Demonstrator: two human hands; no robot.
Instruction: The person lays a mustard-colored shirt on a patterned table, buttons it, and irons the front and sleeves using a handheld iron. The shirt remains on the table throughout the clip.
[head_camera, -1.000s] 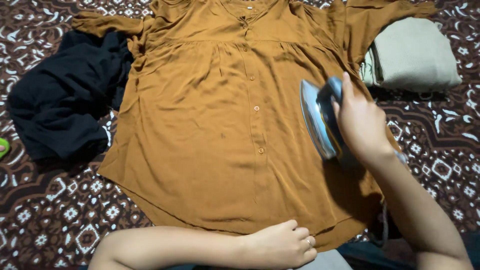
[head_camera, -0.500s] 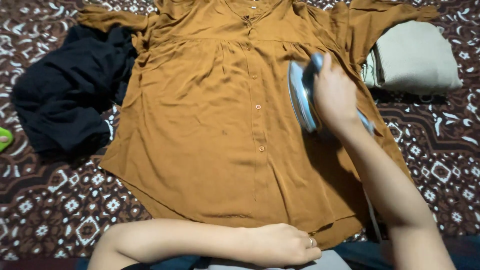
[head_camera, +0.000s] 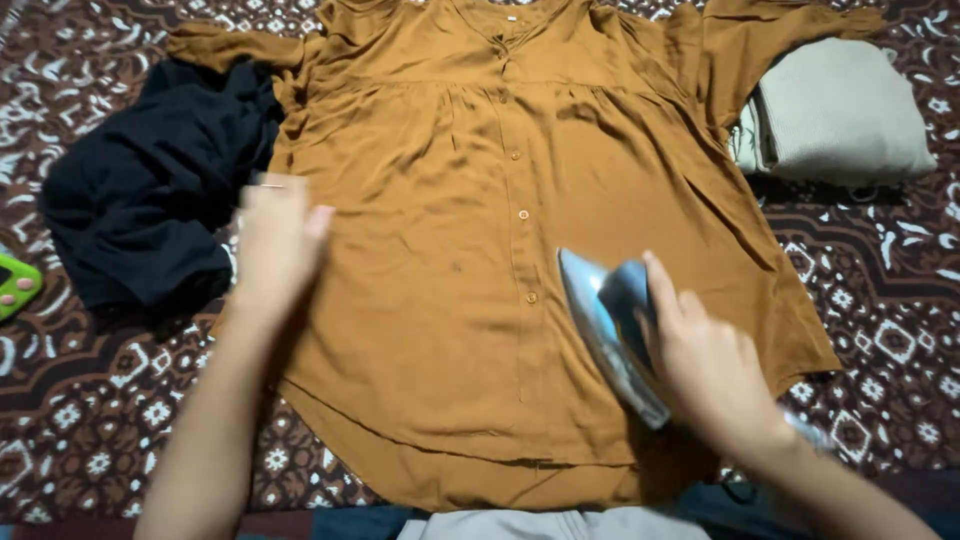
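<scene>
A brown button-front blouse (head_camera: 470, 240) lies spread flat on a patterned dark red carpet (head_camera: 90, 400). My right hand (head_camera: 705, 365) grips a blue and silver clothes iron (head_camera: 608, 325), tilted on the blouse's lower right part beside the button row. My left hand (head_camera: 275, 240) is blurred, fingers together and flat, over the blouse's left side edge. It holds nothing.
A crumpled black garment (head_camera: 150, 190) lies left of the blouse. A folded beige cloth (head_camera: 845, 110) sits at the upper right. A small green object (head_camera: 15, 285) is at the left edge. Light fabric (head_camera: 540, 525) shows at the bottom edge.
My left hand moved from the blouse's hem up to its left side. The iron, in my right hand, slid down toward the lower right of the blouse.
</scene>
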